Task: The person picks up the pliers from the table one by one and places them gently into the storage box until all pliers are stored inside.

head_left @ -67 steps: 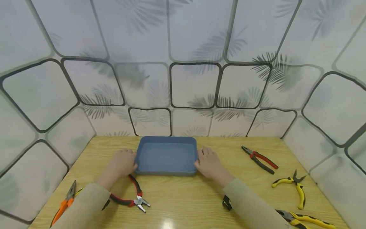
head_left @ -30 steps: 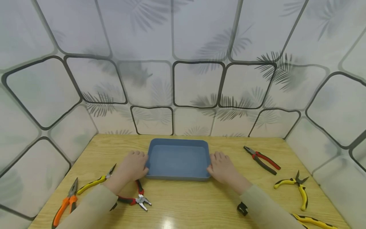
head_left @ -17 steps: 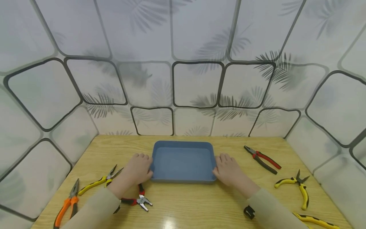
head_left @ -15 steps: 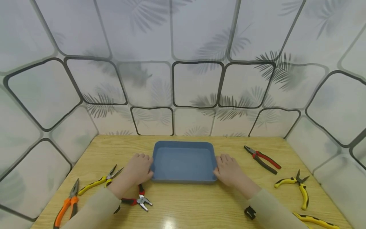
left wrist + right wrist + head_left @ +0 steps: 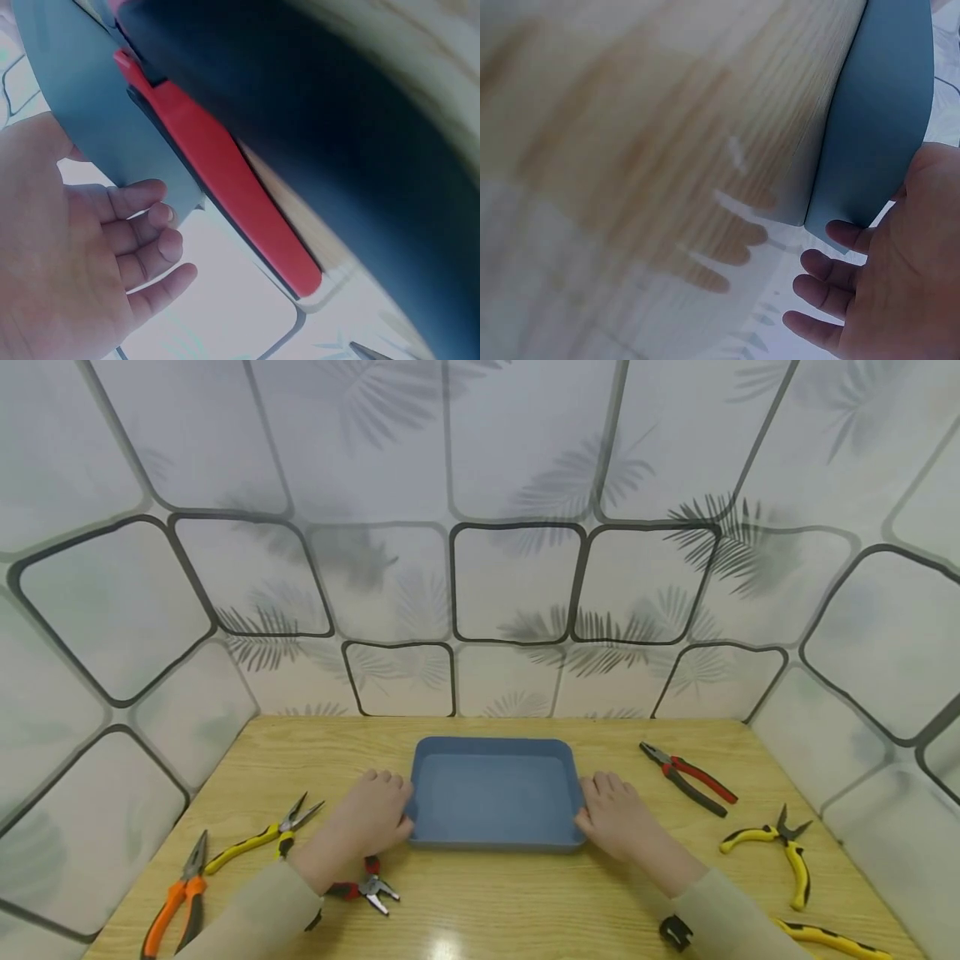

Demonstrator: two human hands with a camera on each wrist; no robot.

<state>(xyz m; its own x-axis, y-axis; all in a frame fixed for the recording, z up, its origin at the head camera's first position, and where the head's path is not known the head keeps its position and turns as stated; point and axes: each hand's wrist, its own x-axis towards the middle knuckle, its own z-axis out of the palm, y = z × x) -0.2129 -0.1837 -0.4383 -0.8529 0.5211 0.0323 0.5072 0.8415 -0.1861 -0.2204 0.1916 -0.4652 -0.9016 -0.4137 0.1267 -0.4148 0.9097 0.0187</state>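
A shallow blue rectangular tray (image 5: pixel 495 793) lies on the wooden table between both hands. My left hand (image 5: pixel 372 810) grips its left short side, and my right hand (image 5: pixel 621 814) holds the right one. In the left wrist view, the index fingertip of the left hand (image 5: pixel 67 247) meets the outer wall of the tray (image 5: pixel 127 142), with the thumb at the rim. The right wrist view shows the right hand (image 5: pixel 907 262) similarly placed, its other fingers loosely bent. Red-and-black pliers (image 5: pixel 372 887) lie under the left wrist, partly hidden by it.
On the left are orange-handled pliers (image 5: pixel 176 893) and yellow-handled long-nose pliers (image 5: pixel 258 839). To the right lie red-and-black pliers (image 5: pixel 686 777), small yellow pliers (image 5: pixel 780 837) and another yellow-handled pair (image 5: pixel 832 939), cut by the frame. Patterned walls (image 5: pixel 510 585) enclose the wooden table (image 5: pixel 495 910).
The tray has slid to the right and nearer to me, with both hands moving along at its sides. The yellow long-nose pliers at left have come out from behind my left arm.
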